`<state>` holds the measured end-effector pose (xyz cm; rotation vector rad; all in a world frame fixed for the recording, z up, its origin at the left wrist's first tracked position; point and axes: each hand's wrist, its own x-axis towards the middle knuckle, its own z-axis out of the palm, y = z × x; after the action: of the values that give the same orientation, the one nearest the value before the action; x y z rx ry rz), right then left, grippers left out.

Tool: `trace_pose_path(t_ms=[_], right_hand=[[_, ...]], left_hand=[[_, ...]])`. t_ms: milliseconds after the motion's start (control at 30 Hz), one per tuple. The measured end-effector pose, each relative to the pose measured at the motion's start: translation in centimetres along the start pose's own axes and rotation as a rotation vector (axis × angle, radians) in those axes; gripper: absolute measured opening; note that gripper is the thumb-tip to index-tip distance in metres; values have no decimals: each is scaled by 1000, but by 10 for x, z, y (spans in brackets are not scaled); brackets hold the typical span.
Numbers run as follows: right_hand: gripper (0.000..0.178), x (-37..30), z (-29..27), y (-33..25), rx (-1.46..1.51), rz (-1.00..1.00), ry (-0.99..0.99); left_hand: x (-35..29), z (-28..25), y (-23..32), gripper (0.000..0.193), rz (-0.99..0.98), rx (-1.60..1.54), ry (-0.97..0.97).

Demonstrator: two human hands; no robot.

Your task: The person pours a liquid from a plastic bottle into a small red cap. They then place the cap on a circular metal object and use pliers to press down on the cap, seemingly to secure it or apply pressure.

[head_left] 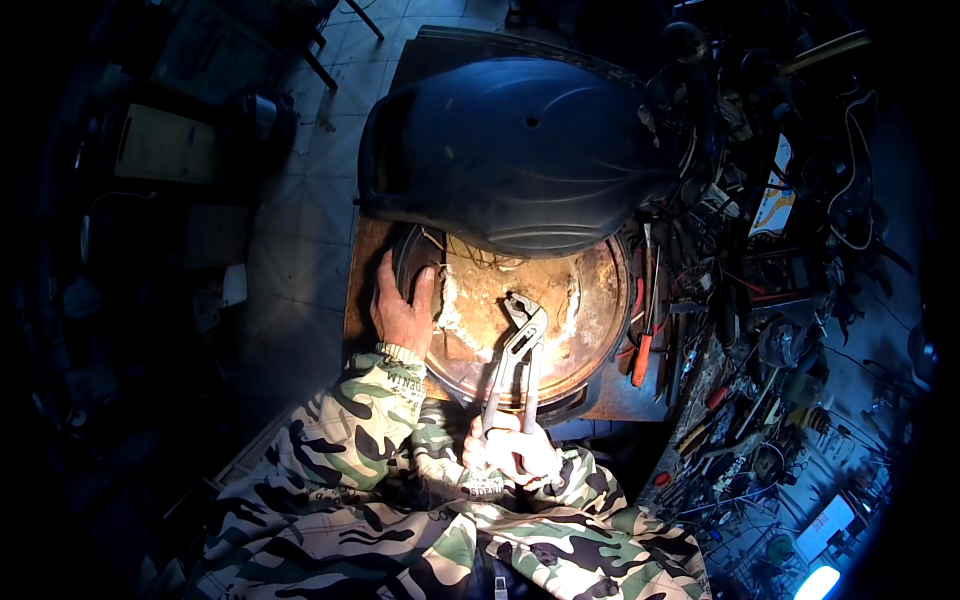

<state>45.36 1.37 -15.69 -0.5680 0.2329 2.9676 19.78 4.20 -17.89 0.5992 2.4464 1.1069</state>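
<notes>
A round metal pan-like housing [600, 340] lies before me, with a rough, tan, brightly lit inside and ragged white fibrous material along its inner sides. My left hand [402, 315] grips its dark rim on the left, thumb inside and fingers outside. Close to my body, my right hand [510, 450] is closed round the handles of a pair of water pump pliers [522, 345]. Their jaws point away from me, over the middle of the housing; whether they touch it I cannot tell. A large dark moulded cover [510, 150] overlaps the housing's far side and hides part of it.
An orange-handled screwdriver [642, 355] lies right of the housing. Many tools and cables crowd the right side, with a multimeter-like device [780, 272] and a white-and-orange box [774, 190] among them. Pale floor tiles [300, 250] show on the left.
</notes>
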Motion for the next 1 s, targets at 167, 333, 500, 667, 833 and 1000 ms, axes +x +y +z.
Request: trace_pose_path(t_ms=[167, 333, 500, 667, 833, 1000], right_hand=[[22, 19, 0, 18, 31, -112, -118], [23, 19, 12, 16, -65, -101, -5], [24, 16, 12, 11, -73, -87, 1], [26, 3, -3, 0, -22, -13, -6], [27, 7, -1, 9, -29, -55, -31], [26, 22, 3, 25, 12, -98, -26]], left_hand=[[-1, 3, -5, 70, -29, 41, 3], [-1, 2, -6, 70, -34, 13, -17], [0, 2, -5, 70, -26, 13, -14], [-1, 2, -5, 64, 32, 26, 14], [-1, 3, -9, 68, 13, 68, 14], [-2, 3, -4, 63, 22, 27, 26]])
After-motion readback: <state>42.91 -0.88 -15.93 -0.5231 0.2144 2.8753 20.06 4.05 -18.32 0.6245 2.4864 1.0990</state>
